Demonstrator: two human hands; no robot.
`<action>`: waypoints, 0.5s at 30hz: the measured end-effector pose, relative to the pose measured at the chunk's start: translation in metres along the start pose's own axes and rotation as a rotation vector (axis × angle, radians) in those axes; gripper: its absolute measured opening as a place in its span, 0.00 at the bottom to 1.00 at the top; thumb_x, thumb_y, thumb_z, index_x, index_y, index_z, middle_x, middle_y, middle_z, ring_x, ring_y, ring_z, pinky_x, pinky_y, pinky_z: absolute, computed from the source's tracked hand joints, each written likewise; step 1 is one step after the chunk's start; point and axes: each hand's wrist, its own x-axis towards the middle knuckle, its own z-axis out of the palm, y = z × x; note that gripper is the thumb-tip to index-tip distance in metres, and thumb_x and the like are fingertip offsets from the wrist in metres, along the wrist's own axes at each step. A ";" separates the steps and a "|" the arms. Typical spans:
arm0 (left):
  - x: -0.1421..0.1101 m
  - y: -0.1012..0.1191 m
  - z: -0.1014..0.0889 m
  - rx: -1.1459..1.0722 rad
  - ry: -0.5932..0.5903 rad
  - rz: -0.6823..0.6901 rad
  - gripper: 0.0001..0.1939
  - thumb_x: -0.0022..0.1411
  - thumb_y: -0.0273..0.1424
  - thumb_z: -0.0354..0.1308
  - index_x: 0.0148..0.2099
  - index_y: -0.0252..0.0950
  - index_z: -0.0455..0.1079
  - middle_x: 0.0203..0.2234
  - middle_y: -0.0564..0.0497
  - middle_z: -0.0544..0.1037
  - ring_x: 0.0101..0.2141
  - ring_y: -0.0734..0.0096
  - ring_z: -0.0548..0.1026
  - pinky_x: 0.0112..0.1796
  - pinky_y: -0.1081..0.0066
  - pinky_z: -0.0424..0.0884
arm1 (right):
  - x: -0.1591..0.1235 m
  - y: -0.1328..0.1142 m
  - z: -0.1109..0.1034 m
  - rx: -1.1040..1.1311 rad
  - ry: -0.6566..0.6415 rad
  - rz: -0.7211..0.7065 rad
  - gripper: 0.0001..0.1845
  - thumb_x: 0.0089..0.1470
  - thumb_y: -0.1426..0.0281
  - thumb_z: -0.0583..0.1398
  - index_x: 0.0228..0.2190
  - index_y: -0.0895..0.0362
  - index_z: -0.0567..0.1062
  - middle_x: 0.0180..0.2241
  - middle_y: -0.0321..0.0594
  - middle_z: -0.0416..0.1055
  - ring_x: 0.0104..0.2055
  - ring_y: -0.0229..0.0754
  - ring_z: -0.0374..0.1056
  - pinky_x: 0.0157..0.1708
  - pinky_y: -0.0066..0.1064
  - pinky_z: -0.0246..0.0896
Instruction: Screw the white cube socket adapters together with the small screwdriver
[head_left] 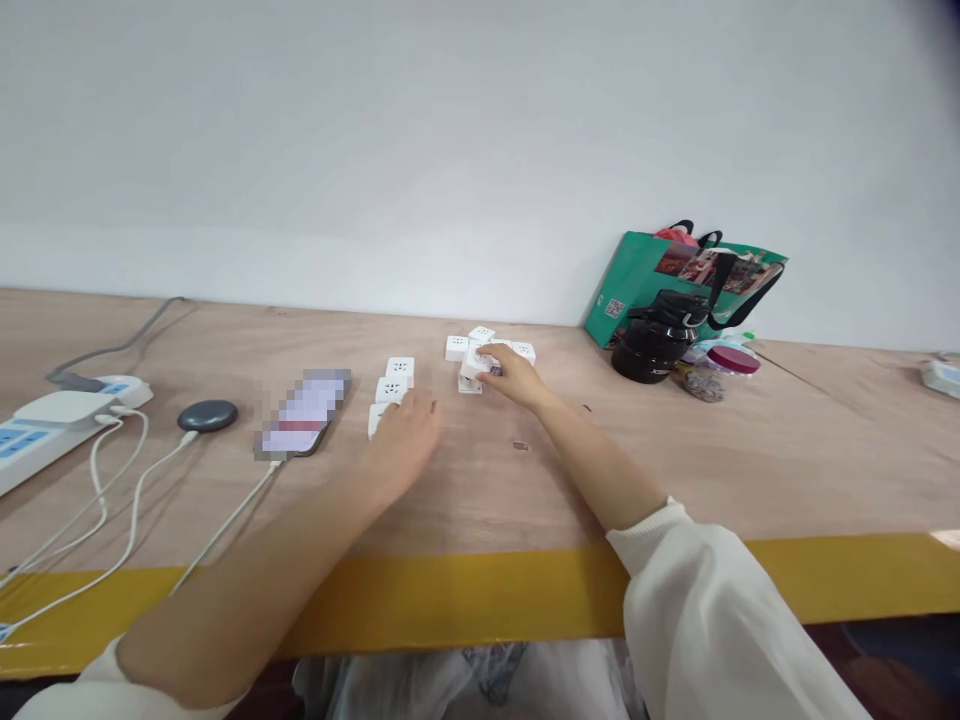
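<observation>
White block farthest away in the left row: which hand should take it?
Probably your left hand: it's beside that row, nearer the farthest block, while your right hand holds another white block at the right-hand group.

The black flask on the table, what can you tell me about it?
The black flask is squat and glossy, with pale lettering low on its side and a narrower, lidded top. It stands on the wooden table, before the green bag; whether they touch is unclear. Neither hand touches it. Its material and contents can't be told.
</observation>
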 end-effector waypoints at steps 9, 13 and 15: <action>0.026 0.001 0.048 -0.384 0.019 -0.126 0.37 0.62 0.33 0.54 0.66 0.29 0.41 0.65 0.33 0.44 0.63 0.49 0.49 0.58 0.54 0.55 | -0.013 0.001 0.011 0.055 -0.150 -0.103 0.21 0.51 0.72 0.59 0.48 0.54 0.71 0.52 0.43 0.68 0.54 0.44 0.65 0.53 0.39 0.61; 0.031 -0.003 0.057 -0.507 0.071 -0.124 0.38 0.60 0.36 0.55 0.66 0.30 0.42 0.65 0.34 0.47 0.64 0.52 0.47 0.59 0.55 0.52 | -0.051 -0.011 0.001 0.089 -0.210 -0.188 0.22 0.52 0.70 0.59 0.50 0.53 0.70 0.54 0.43 0.65 0.56 0.43 0.63 0.55 0.37 0.60; 0.030 -0.002 0.057 -0.572 0.050 -0.047 0.35 0.61 0.38 0.55 0.65 0.32 0.46 0.63 0.37 0.54 0.62 0.53 0.53 0.58 0.56 0.55 | -0.069 -0.018 -0.001 0.125 -0.218 -0.245 0.21 0.53 0.69 0.58 0.50 0.53 0.70 0.56 0.43 0.64 0.57 0.44 0.62 0.55 0.38 0.60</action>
